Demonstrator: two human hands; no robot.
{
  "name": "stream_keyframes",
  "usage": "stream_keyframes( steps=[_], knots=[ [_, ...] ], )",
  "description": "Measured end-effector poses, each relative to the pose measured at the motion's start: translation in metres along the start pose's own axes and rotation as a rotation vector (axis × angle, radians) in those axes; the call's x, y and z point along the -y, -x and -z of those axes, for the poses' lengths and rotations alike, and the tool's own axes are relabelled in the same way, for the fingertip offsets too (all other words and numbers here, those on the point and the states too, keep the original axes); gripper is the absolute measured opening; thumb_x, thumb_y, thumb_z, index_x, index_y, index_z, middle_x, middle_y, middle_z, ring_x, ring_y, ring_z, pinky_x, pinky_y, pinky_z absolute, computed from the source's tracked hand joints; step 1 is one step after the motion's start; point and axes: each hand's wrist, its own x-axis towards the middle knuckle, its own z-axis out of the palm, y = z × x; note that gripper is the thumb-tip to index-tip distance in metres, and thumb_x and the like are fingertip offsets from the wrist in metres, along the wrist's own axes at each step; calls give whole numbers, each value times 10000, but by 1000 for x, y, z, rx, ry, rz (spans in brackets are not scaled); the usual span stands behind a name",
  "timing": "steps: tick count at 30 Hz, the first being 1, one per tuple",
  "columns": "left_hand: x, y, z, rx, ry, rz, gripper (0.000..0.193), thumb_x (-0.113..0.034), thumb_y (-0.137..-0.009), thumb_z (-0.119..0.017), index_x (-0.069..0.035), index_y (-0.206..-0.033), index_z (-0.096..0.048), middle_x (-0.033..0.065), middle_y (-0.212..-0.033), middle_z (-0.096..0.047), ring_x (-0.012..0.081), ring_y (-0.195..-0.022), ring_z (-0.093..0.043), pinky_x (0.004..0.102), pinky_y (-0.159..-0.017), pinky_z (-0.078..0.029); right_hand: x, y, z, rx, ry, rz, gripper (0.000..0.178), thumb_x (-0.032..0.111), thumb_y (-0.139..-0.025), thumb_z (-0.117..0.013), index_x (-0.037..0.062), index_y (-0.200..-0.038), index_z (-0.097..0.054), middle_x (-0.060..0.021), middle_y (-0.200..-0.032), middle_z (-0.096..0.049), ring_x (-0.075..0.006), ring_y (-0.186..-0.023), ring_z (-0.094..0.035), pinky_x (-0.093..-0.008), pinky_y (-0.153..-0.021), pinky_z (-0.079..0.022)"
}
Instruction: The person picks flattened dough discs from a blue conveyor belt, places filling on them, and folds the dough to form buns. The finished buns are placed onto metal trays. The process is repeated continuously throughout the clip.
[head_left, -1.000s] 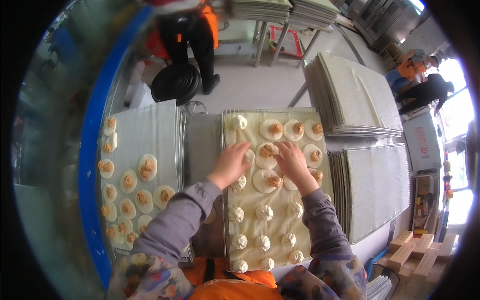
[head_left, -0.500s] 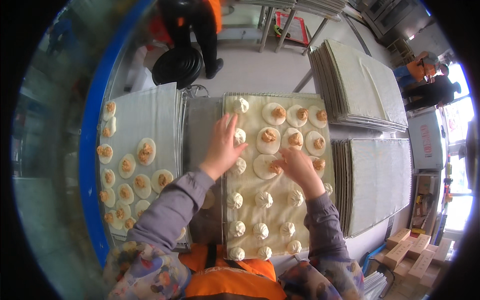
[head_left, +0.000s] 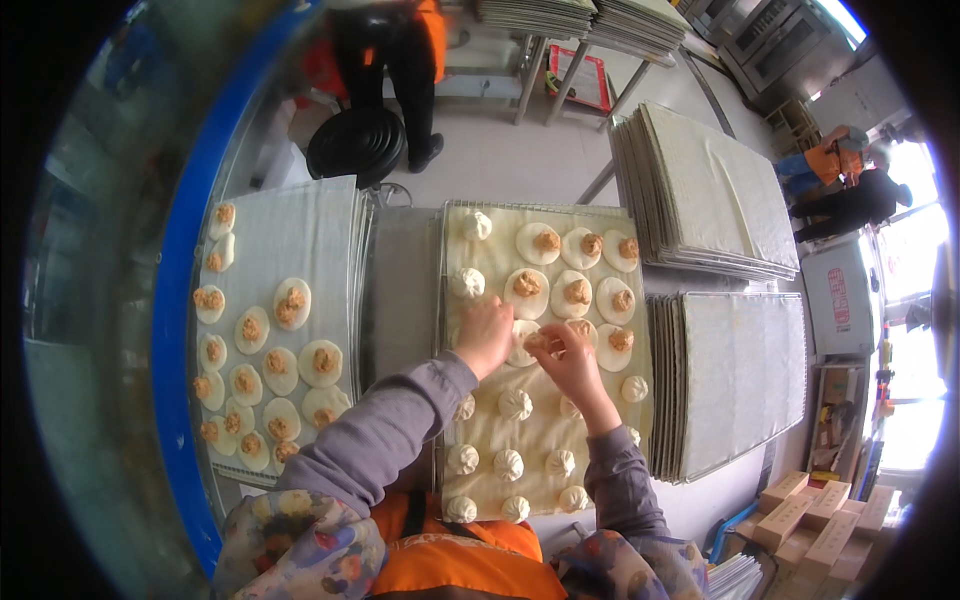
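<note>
The wrapper (head_left: 518, 352) being worked lies flat near the centre of the frame, and from where I stand its longer way seems to run top to bottom, though fingers hide part of its outline. It is a flat round with no front or tip; only its filling (head_left: 537, 344) gives it a lean, sitting toward the right-hand side.

The dough is pale and smooth, a creamy white, and the filling is a lumpy, pinkish-brown mound. Beneath it a yellowish cloth (head_left: 540, 436) covers the tray.

The wrapper sits between the two hands. The left hand (head_left: 487, 336) is at its left side, back upward, fingers bent and gathered close; I can't make out whether they grip the edge or only rest by it. The right hand (head_left: 566, 358) comes in from the lower right, thumb and fingertips drawn together at the filling, but I can't tell whether they pinch the dough or just touch the meat.

Just above, another filled round (head_left: 527, 296) lies open, with more to the upper right. A white bun (head_left: 468, 283), its top gathered in pleats, sits above the left hand, and rows of similar ones fill the lower half of the cloth. On the left of the frame, a second tray (head_left: 310, 225) carries more open, filled rounds.
</note>
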Motion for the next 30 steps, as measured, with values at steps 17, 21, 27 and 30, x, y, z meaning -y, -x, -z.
stream_keyframes(
  steps=[17, 21, 27, 30],
  knots=[
    [-3, 55, 59, 297, 1038, 247, 361, -179, -1008, -593, -39, -1336, -531, 43, -1123, -626, 148, -1020, -613, 296, -907, -511, 11, 22, 12, 251, -431, -160, 469, 380, -816, -843, 7, -1038, -667, -87, -873, -714, -124, -833, -655, -337, -681, -527],
    [-23, 99, 75, 525, 1590, 260, 633, -351, -966, -680, -65, -1458, -404, 109, -1326, -579, 250, -1208, -598, 384, -1045, -487, 39, 80, -19, 38, -468, -130, 579, 498, -839, -755, -26, -1067, -662, -135, -864, -702, -251, -823, -678, -418, -715, -528],
    [-37, 158, 70, 700, 1111, 200, 602, -243, -909, -764, -40, -1385, -457, 75, -1231, -593, 188, -1057, -625, 292, -835, -564, 46, 191, -78, -269, -870, -394, 268, 214, -946, -682, -28, -1060, -671, -75, -821, -699, -134, -719, -669, -304, -664, -539],
    [-36, 201, 71, 796, 1085, 223, 524, -190, -941, -708, -45, -1377, -458, 74, -1219, -600, 162, -992, -639, 252, -631, -565, 53, 234, -116, -419, -879, -387, 223, 189, -949, -679, -12, -1046, -679, -50, -827, -702, -113, -705, -664, -281, -657, -545]
  ],
)
